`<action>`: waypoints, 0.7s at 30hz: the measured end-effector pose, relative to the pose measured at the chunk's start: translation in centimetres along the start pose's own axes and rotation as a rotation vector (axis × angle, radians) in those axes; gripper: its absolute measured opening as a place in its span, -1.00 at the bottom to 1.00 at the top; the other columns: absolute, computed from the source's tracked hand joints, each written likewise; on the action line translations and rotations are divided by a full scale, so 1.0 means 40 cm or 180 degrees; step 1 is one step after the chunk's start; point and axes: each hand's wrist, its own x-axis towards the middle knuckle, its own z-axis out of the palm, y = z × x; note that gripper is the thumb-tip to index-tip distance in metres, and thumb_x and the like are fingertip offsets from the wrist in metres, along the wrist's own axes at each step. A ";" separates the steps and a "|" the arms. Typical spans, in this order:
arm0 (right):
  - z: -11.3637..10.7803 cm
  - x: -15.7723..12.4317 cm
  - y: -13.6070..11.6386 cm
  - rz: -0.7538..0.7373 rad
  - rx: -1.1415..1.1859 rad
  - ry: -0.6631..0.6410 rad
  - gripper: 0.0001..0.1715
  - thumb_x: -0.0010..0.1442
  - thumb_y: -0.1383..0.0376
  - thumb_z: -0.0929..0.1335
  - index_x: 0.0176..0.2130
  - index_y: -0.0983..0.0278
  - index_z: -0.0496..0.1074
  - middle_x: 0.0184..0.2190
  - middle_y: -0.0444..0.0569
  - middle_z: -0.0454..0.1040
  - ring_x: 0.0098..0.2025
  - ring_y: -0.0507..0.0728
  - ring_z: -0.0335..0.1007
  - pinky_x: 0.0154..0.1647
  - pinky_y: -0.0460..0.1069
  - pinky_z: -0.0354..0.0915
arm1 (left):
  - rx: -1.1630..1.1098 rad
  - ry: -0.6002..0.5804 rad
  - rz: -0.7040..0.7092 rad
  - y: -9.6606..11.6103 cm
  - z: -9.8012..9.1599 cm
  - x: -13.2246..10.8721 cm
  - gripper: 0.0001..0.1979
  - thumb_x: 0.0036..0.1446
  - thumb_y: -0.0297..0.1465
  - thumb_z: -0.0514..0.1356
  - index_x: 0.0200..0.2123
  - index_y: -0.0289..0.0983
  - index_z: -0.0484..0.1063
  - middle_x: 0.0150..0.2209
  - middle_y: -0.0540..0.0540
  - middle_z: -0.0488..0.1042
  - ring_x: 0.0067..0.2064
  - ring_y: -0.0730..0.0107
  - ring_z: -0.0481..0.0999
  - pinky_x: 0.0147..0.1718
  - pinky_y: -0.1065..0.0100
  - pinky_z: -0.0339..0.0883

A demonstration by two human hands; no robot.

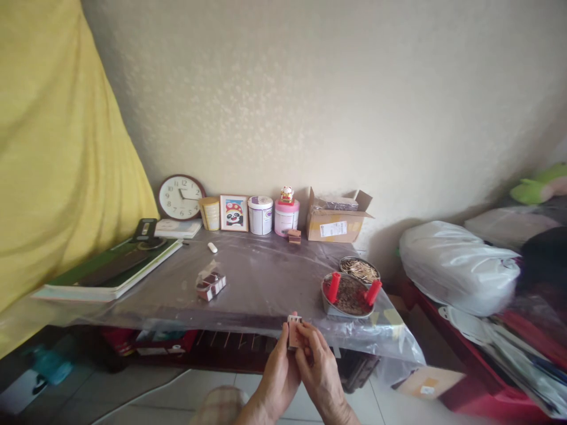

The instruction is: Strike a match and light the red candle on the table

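Both my hands meet at the bottom centre, just in front of the table's front edge. My left hand and my right hand are closed together on a small matchbox held upright between the fingertips. On the plastic-covered table, a pack of similar small boxes in clear wrap lies to the left. A metal dish with dark bits and two red candles stands to the right. A second metal dish behind it holds pale sticks.
Along the wall stand a round clock, a framed picture, tins, a pink box and an open cardboard box. Books lie at the left. A white bag sits at the right. A yellow curtain hangs left.
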 end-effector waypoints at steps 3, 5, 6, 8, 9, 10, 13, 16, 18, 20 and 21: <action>-0.024 0.011 -0.003 -0.0012 0.0078 -0.0175 -0.57 0.09 0.43 0.26 -0.02 0.24 0.34 0.00 0.06 0.39 -0.01 0.15 0.40 -0.03 0.01 0.37 | 0.0072 -0.0038 0.0006 0.007 0.003 -0.002 -0.69 0.19 -0.25 0.10 -0.06 -0.23 0.45 -0.17 -0.07 0.51 -0.16 0.40 0.44 -0.12 0.39 0.25; -0.053 0.023 -0.003 -0.0058 0.0243 -0.0484 -0.59 0.12 0.36 0.32 0.00 0.21 0.34 0.05 0.06 0.35 0.04 0.16 0.35 0.02 0.02 0.33 | 0.0112 0.0035 -0.0042 0.014 -0.002 -0.001 -0.69 0.17 -0.26 0.13 -0.05 -0.20 0.43 -0.24 -0.03 0.52 -0.27 0.45 0.46 -0.25 0.41 0.27; -0.068 0.029 -0.001 -0.0060 0.0336 -0.0611 -0.61 0.14 0.31 0.34 0.00 0.20 0.35 0.07 0.06 0.34 0.06 0.17 0.34 0.04 0.02 0.31 | 0.0153 0.0100 -0.0095 0.018 -0.005 0.000 -0.69 0.16 -0.26 0.14 -0.04 -0.20 0.42 -0.29 -0.02 0.52 -0.34 0.48 0.45 -0.31 0.42 0.26; -0.093 0.041 0.010 -0.0039 0.0465 -0.0626 -0.72 0.19 0.24 0.33 -0.07 0.20 0.40 0.04 0.05 0.37 0.03 0.16 0.36 0.03 0.02 0.32 | 0.0342 0.0233 -0.0248 0.022 -0.012 0.001 -0.67 0.14 -0.25 0.16 -0.05 -0.24 0.42 -0.39 -0.02 0.51 -0.44 0.49 0.43 -0.41 0.42 0.22; -0.101 0.046 0.017 -0.0035 0.0487 -0.0532 -0.78 0.23 0.23 0.30 -0.13 0.22 0.43 -0.02 0.05 0.41 -0.02 0.15 0.39 -0.01 0.01 0.34 | 0.0485 0.0289 -0.0336 0.022 -0.014 0.002 -0.65 0.13 -0.24 0.16 -0.05 -0.26 0.41 -0.43 -0.03 0.50 -0.48 0.48 0.41 -0.45 0.42 0.20; -0.107 0.049 0.025 -0.0047 0.0490 -0.0428 -0.80 0.25 0.23 0.27 -0.20 0.23 0.45 -0.11 0.04 0.44 -0.09 0.14 0.42 -0.07 -0.01 0.36 | 0.0643 0.0332 -0.0416 0.022 -0.014 0.001 -0.63 0.13 -0.22 0.15 -0.04 -0.29 0.40 -0.48 -0.04 0.49 -0.51 0.48 0.40 -0.49 0.43 0.17; -0.110 0.053 0.043 -0.0141 0.0442 -0.0352 -0.79 0.28 0.27 0.24 -0.30 0.25 0.44 -0.30 -0.02 0.47 -0.23 0.10 0.44 -0.20 -0.05 0.37 | 0.1025 0.0359 -0.0537 0.019 -0.010 -0.002 -0.58 0.15 -0.19 0.09 0.00 -0.31 0.34 -0.56 -0.04 0.45 -0.58 0.49 0.35 -0.59 0.46 0.05; -0.108 0.051 0.047 -0.0207 0.0304 -0.0517 -0.78 0.28 0.30 0.23 -0.31 0.24 0.44 -0.35 -0.05 0.46 -0.28 0.08 0.42 -0.23 -0.06 0.35 | 0.1225 0.0298 -0.0519 0.016 -0.009 -0.003 -0.56 0.14 -0.17 0.08 -0.01 -0.33 0.34 -0.59 -0.03 0.41 -0.62 0.50 0.30 -0.64 0.46 -0.03; -0.109 0.049 0.046 -0.0253 0.0211 -0.0585 -0.78 0.28 0.31 0.22 -0.31 0.24 0.44 -0.36 -0.05 0.46 -0.29 0.07 0.42 -0.23 -0.06 0.35 | 0.1326 0.0291 -0.0527 0.016 -0.013 -0.003 -0.56 0.12 -0.15 0.10 -0.06 -0.35 0.37 -0.60 -0.03 0.41 -0.63 0.50 0.29 -0.64 0.45 -0.04; -0.110 0.047 0.047 -0.0296 0.0152 -0.0652 -0.78 0.29 0.32 0.22 -0.30 0.24 0.43 -0.35 -0.06 0.46 -0.29 0.07 0.42 -0.24 -0.06 0.35 | 0.1439 0.0281 -0.0542 0.015 -0.020 0.000 -0.59 0.12 -0.14 0.08 -0.14 -0.36 0.41 -0.61 -0.05 0.41 -0.63 0.50 0.29 -0.65 0.45 -0.04; -0.111 0.046 0.049 -0.0322 0.0114 -0.0695 -0.78 0.29 0.32 0.22 -0.30 0.23 0.43 -0.35 -0.06 0.46 -0.29 0.07 0.42 -0.24 -0.07 0.35 | 0.1498 0.0273 -0.0558 0.015 -0.024 0.002 -0.60 0.12 -0.14 0.07 -0.19 -0.37 0.42 -0.61 -0.05 0.41 -0.64 0.50 0.29 -0.66 0.45 -0.04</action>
